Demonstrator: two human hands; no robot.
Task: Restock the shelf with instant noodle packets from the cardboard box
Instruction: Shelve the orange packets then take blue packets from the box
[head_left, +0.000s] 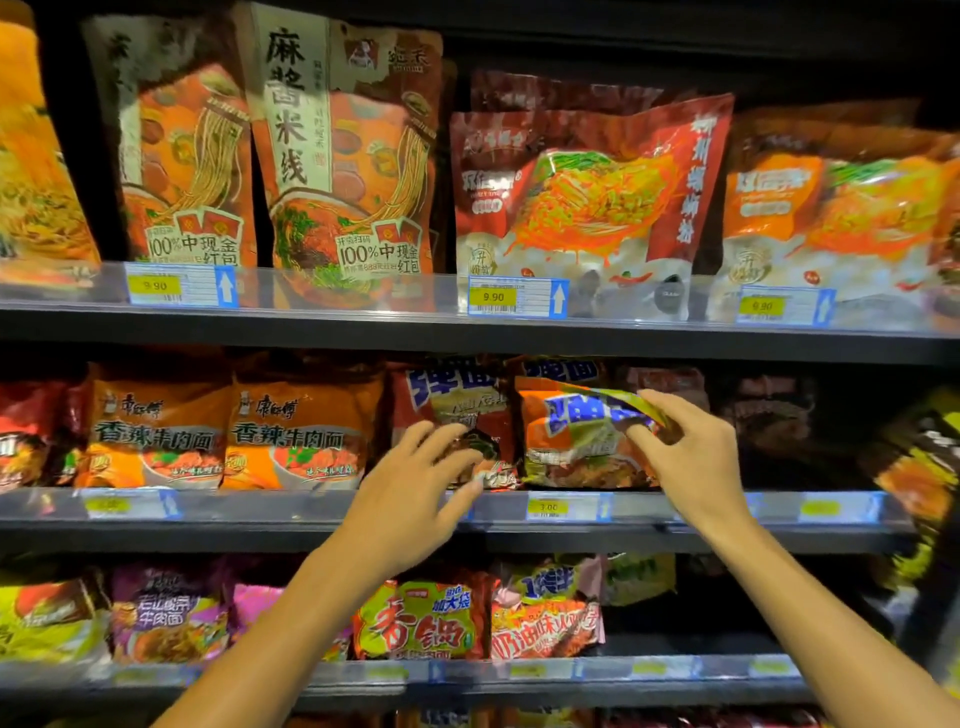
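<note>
While the right hand (691, 457) pinched the top right corner of a glossy orange plastic noodle packet with blue lettering (582, 431) between thumb and forefinger, the packet stood on the middle shelf (332, 530), leaning a little forward over the shelf's front edge. That corner hold probably served to steer the packet upright and tip it back into its row, since the thin crimped seam gave the fingers something to grip without crushing the noodles. The left hand (415, 499) was relaxed, fingers spread and slightly bent, their tips at the lower part of a dark red glossy noodle packet with blue characters (457, 415) just beside the orange one. I judged it was steadying that neighbour so it would not topple forward; whether it truly touched the wrapper I could not tell.

Both packets sat close behind the clear plastic price rail (566, 506) running along the shelf's front edge, which acted as a low lip. To the right of the held packet the shelf looked dark and sparsely filled, so there seemed to be room on that side for more stock. Overhead, the upper shelf's underside (467, 338) hung close above the packet tops, leaving little height for lifting. The cardboard box was out of view.
</note>
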